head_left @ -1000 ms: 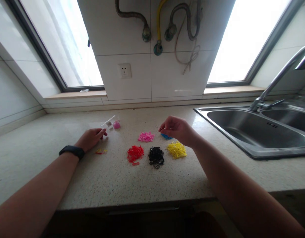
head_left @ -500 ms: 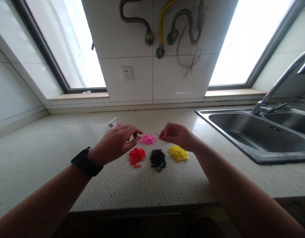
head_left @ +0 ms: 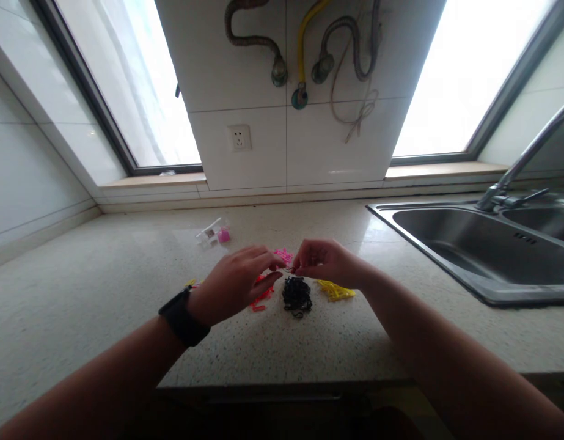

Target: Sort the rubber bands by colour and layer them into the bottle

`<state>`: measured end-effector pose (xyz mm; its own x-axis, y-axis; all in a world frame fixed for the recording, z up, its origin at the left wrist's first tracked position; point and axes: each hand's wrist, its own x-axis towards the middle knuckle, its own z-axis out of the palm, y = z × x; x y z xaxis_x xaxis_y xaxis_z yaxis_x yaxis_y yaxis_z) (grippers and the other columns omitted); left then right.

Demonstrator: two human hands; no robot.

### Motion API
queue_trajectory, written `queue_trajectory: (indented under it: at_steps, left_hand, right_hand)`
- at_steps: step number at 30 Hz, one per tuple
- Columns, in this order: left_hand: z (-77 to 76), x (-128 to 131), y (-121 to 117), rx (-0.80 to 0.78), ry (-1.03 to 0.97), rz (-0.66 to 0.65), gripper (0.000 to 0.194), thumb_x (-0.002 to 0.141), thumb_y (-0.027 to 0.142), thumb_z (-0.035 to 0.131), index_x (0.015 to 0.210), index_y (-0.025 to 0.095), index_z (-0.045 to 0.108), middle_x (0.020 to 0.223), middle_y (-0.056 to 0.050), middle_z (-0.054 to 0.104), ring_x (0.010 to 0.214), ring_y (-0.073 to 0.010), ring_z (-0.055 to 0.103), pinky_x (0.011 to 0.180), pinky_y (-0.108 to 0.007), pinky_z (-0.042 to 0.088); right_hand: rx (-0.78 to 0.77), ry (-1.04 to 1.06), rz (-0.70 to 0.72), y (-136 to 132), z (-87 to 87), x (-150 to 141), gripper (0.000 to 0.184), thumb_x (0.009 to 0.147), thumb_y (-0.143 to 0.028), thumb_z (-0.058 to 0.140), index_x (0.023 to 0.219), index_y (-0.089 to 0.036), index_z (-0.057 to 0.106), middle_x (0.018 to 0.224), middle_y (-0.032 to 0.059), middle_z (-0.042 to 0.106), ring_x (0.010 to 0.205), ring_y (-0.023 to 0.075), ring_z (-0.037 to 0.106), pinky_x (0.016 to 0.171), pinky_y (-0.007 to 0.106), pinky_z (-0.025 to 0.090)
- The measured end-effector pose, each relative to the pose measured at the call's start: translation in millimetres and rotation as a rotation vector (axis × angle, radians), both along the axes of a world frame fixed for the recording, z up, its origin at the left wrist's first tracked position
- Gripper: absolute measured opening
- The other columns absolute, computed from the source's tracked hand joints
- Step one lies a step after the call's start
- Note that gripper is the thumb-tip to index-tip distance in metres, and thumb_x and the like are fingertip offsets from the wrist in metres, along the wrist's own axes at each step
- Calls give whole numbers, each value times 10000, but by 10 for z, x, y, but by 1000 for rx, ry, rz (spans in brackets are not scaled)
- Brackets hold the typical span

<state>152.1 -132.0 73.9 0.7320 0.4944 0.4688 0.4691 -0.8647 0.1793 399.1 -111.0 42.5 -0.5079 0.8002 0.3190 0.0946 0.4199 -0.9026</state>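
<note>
My right hand (head_left: 330,263) is closed in a pinch on a thin dark rubber band (head_left: 289,269), whose loop sticks out toward the left. Facing it, my left hand (head_left: 242,284), with a black watch on the wrist, has its thumb and fingers apart near the loop's end; contact is hard to make out. Right below the fingertips lies a pile of black rubber bands (head_left: 297,296). Pink bands (head_left: 284,255) show behind the hands. Red bands (head_left: 262,296) are partly covered by my left hand, and yellow bands (head_left: 335,290) lie under my right hand.
A clear plastic bag (head_left: 212,233) with something pink lies farther back on the speckled counter (head_left: 126,269). Small yellow bits (head_left: 190,283) peek out beside the watch. At the right is a steel sink (head_left: 446,290) with a faucet (head_left: 515,165).
My left hand has moved right, bringing its fingertips close to the band in my right hand. The right hand has come slightly lower. The view has shifted a little.
</note>
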Motion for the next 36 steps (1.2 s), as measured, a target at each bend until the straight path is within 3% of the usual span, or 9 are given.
queue_trajectory:
  at_steps: [7,16,20,28,32,36]
  left_hand:
    - [-24,-3,9,6,18,-3,117,965,282,577,1008,202,651,926,-56,666,805,-166,583,702,-309,455]
    - [10,-20,6,-92,-70,36,137,965,312,578,930,202,651,835,-32,637,735,-140,548,644,-289,428]
    - [0,0,13,-312,-283,58,154,934,352,618,927,211,679,788,-27,620,647,-117,514,565,-264,412]
    - [-50,62,25,-1024,-788,12,239,846,417,723,887,194,648,645,35,485,527,-71,377,462,-207,296]
    - [-52,87,2,-1198,-916,-26,255,802,393,776,851,183,638,635,38,450,545,-70,376,474,-204,278]
    - [-84,102,-7,-1257,-936,-41,241,801,369,784,845,182,638,638,38,444,551,-71,374,483,-211,280]
  right_hand:
    - [-20,-32,46,-5,3,9,258,755,-315,825,809,-164,623,806,25,699,653,92,579,595,241,492]
    - [5,17,-19,18,58,82,270,741,-371,836,781,-197,633,741,9,677,677,124,614,618,284,533]
    - [18,37,-45,48,59,121,272,726,-368,847,790,-198,644,729,4,668,684,130,621,623,288,539]
    - [-6,64,-55,74,58,142,271,734,-348,841,778,-185,630,741,8,674,694,124,627,663,291,541]
    - [-22,76,-59,70,79,152,269,732,-339,840,779,-181,627,749,7,681,706,120,632,682,293,537]
    - [-27,88,-63,74,79,162,259,725,-322,844,782,-177,636,764,15,693,712,119,636,683,290,531]
